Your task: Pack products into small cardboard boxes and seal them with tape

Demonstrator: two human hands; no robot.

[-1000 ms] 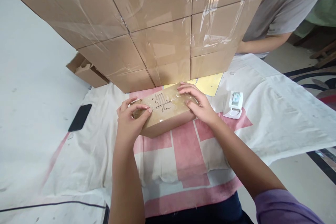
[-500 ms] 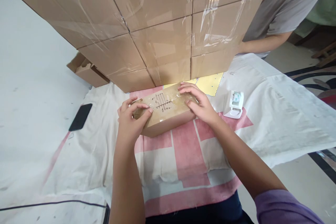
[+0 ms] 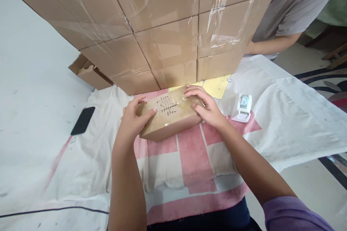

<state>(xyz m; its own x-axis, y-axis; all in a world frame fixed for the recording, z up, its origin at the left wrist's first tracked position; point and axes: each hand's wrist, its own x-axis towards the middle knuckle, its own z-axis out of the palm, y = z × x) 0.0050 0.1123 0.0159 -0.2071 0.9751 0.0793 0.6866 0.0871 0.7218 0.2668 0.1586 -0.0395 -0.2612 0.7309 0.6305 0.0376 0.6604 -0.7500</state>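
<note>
A small brown cardboard box [image 3: 166, 122] lies on the cloth-covered table in front of me. Clear tape runs over its top, and a dark slit crosses a patch of ragged, striped marks there. My left hand [image 3: 135, 115] grips the left end, with the thumb on the top face and the fingers over the far edge. At the other end, my right hand [image 3: 203, 104] is curled over the right corner, thumb on top and fingers reaching to the far side. The box's underside is hidden.
A wall of taped cardboard boxes [image 3: 166, 47] stands close behind. Further left are an open carton [image 3: 93, 75] and a black phone [image 3: 82, 121]. A white tape dispenser-like object [image 3: 242, 108] sits right. Another person's forearm [image 3: 273, 45] shows behind the stack.
My left hand has shifted slightly left and outward along the box's end, its fingers moving from the top toward the far edge. My right hand and the box stay put.
</note>
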